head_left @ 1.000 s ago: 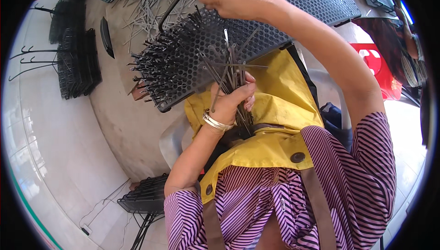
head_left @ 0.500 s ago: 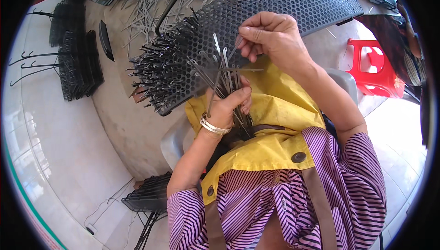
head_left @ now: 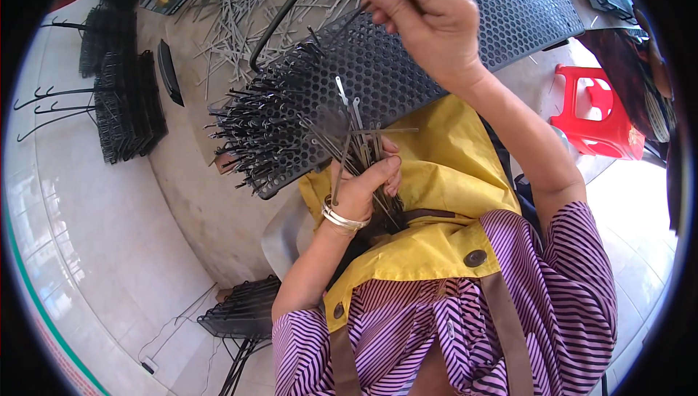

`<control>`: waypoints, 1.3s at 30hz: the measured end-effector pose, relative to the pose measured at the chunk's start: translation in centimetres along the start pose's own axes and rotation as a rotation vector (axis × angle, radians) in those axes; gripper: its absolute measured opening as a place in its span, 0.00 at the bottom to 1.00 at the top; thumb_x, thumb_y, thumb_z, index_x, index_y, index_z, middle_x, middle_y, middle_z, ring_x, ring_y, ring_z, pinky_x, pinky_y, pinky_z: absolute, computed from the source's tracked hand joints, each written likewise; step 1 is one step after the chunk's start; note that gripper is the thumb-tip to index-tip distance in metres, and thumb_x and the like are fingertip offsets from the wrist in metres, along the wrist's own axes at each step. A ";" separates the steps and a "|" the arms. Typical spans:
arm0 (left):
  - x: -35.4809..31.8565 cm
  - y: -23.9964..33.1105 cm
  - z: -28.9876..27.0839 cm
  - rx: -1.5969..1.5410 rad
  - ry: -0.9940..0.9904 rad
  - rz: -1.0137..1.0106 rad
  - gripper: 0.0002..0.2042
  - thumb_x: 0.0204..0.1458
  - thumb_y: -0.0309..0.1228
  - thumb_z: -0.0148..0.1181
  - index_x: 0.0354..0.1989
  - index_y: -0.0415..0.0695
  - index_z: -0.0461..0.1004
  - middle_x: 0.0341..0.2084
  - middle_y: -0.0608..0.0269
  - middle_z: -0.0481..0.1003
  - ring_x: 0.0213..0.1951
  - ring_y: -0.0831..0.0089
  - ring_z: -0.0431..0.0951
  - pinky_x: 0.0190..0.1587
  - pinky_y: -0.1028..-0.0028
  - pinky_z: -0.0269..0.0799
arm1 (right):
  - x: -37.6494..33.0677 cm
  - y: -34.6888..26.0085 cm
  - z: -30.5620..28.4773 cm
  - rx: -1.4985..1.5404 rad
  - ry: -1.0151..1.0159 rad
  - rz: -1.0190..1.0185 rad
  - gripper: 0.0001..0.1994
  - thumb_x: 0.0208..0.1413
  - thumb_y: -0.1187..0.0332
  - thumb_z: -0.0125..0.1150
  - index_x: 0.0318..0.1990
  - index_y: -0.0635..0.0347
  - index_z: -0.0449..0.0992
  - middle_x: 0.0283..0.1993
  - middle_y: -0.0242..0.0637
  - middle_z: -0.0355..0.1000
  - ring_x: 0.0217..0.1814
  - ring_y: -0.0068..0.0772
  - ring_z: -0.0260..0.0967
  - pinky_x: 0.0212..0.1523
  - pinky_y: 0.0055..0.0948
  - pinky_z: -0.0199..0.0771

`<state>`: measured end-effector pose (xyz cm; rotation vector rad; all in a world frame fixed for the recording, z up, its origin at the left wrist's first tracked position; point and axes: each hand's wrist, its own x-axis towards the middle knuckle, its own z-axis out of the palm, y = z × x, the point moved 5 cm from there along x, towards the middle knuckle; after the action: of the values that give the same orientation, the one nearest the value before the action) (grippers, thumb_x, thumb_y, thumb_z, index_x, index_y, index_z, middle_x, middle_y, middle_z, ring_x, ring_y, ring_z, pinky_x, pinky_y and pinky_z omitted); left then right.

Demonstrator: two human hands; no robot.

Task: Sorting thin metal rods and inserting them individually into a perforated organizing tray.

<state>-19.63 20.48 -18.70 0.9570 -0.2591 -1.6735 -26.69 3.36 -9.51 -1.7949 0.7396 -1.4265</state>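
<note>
My left hand (head_left: 367, 184), closed over my lap, grips a bundle of thin flat metal strips (head_left: 356, 150) with small holes in their ends. The strips fan upward, and one lies crosswise over the others. Farther out, my right hand (head_left: 432, 22) is raised with thumb and fingers pinched on a single thin metal strip (head_left: 353, 17), which slants down and left and is partly blurred. Beneath it lies a black perforated board (head_left: 502, 3). Many dark strips (head_left: 262, 120) stand crowded in the holes at the board's left end.
Loose metal strips (head_left: 243, 22) lie scattered beyond the board. Black racks with long hooks (head_left: 127, 109) stand at the left, and another dark rack (head_left: 240, 309) is at the lower left. A red plastic stool (head_left: 600, 116) stands at the right. A yellow apron (head_left: 451, 156) covers my lap.
My right hand has moved up and away from the bundle, carrying a strip out over the board. My left hand keeps its hold on the bundle. The view has shifted slightly.
</note>
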 end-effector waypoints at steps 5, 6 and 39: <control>0.0 0.1 0.2 0.001 0.019 -0.022 0.08 0.44 0.21 0.56 0.32 0.36 0.67 0.14 0.65 0.65 0.14 0.78 0.63 0.17 0.79 0.59 | -0.1 0.1 2.0 -0.152 -0.251 -0.382 0.04 0.47 0.81 0.52 0.31 0.68 0.72 0.25 0.37 0.71 0.25 0.23 0.71 0.25 0.17 0.71; -0.1 0.1 0.1 0.005 0.026 -0.020 0.08 0.44 0.21 0.56 0.32 0.36 0.67 0.14 0.65 0.65 0.14 0.78 0.63 0.17 0.79 0.59 | 0.0 -0.2 2.3 -0.130 -0.280 -0.409 0.05 0.45 0.82 0.54 0.32 0.66 0.71 0.26 0.38 0.71 0.25 0.29 0.71 0.25 0.20 0.71; 0.4 0.1 0.3 0.037 0.006 0.016 0.08 0.44 0.22 0.55 0.33 0.35 0.66 0.16 0.65 0.65 0.14 0.78 0.64 0.17 0.79 0.61 | 1.1 0.2 8.0 -0.600 -0.623 -0.419 0.04 0.35 0.74 0.52 0.23 0.63 0.70 0.23 0.45 0.69 0.30 0.47 0.69 0.29 0.39 0.69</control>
<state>-19.78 20.04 -18.67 0.9851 -0.2935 -1.6558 -18.61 3.77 -10.13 -2.8034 0.4942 -0.8064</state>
